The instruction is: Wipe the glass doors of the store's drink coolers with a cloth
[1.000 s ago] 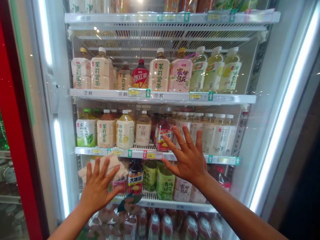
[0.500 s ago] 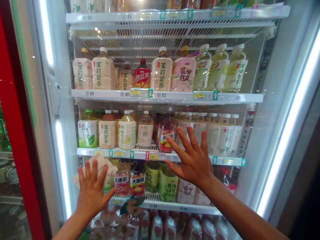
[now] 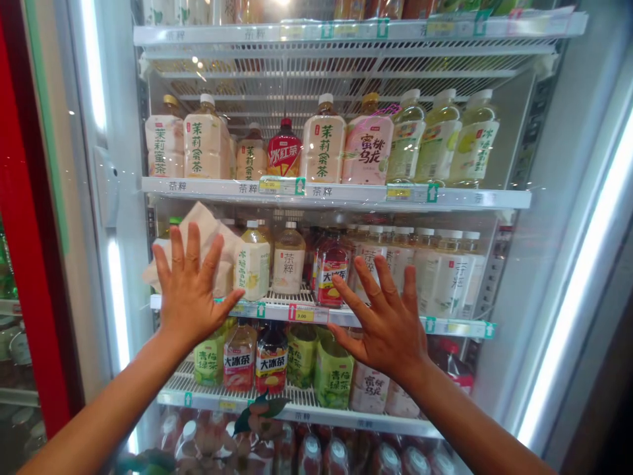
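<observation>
My left hand (image 3: 186,297) lies with its fingers spread over a pale, thin cloth (image 3: 202,216), flat against what looks like the clear glass door of a drinks cooler. The cloth sticks out above and to both sides of the fingers and hides part of the bottles on the middle shelf. To the right, my right hand (image 3: 388,320) is spread too, palm towards the glass, with nothing in it. Behind its fingertips stands a bottle of red-labelled iced tea (image 3: 331,277). Whether that palm touches the glass I cannot tell.
Behind the glass, rows of bottled tea (image 3: 322,148) stand on white wire shelves with a price rail (image 3: 346,195). Bright light strips (image 3: 578,264) run down both sides. A leaf-and-flower decal (image 3: 262,412) shows low on the glass. A red panel (image 3: 30,198) borders the left.
My left hand has slid upward with the cloth, from the lower shelf's height to the middle shelf's. My right hand has stayed almost in place; the view has shifted slightly.
</observation>
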Available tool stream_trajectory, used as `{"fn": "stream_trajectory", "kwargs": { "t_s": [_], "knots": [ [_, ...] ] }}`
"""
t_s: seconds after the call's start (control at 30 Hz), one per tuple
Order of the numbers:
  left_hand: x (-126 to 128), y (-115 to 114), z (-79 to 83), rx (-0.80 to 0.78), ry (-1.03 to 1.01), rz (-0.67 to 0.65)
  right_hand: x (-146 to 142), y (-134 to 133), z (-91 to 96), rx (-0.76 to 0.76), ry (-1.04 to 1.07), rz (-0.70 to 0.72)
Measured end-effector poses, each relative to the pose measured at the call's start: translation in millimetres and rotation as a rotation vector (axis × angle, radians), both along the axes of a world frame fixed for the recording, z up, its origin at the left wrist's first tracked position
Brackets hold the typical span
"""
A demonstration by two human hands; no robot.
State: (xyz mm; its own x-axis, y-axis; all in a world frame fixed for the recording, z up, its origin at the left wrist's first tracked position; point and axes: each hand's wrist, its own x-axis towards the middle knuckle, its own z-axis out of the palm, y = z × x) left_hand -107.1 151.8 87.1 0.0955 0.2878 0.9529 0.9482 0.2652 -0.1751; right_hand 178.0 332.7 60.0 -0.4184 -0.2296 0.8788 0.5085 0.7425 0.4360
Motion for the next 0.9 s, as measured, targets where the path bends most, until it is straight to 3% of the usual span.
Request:
{"fn": "stream_trajectory", "kwargs": {
  "t_s": [0.17, 0.23, 0.3, 0.33, 0.5, 0.57, 0.6, 0.67, 0.83, 0.9],
  "knots": [
    [26.4, -4.6, -126.7, -0.138, 0.059, -0.014, 0.6, -0.4, 0.0, -0.002, -0.009, -0.013],
    [29.9, -6.3, -148.2, -0.151, 0.088, -0.006, 0.6, -1.1, 0.4, 0.001, -0.008, -0.011],
    [30.8, -4.6, -136.3, -0.162, 0.113, -0.005, 0.5, -1.8, 0.7, -0.001, -0.005, -0.006],
    [31.2, -2.0, -119.0, -0.162, 0.12, -0.006, 0.5, -2.1, 0.7, -0.001, -0.005, -0.003],
    [42.1, 24.4, -1.2, -0.039, 0.127, -0.005, 1.1, -2.7, 0.9, -0.011, -0.007, 0.0],
    [49.8, 33.3, 19.8, -0.003, 0.13, -0.012, 1.4, -2.8, 1.1, -0.014, -0.007, -0.005],
    [53.7, 35.8, 19.6, -0.004, 0.135, -0.017, 1.6, -2.9, 1.3, -0.014, -0.008, -0.008],
    [60.3, 36.5, -0.8, -0.045, 0.153, -0.026, 1.9, -2.8, 1.6, -0.017, -0.012, -0.013],
    [65.8, 24.0, -103.3, -0.197, 0.219, -0.049, 1.9, -2.6, 1.7, -0.013, -0.014, -0.019],
    [64.3, 19.2, -129.9, -0.238, 0.25, -0.042, 1.7, -2.9, 1.4, -0.008, -0.013, -0.019]
  ]
}}
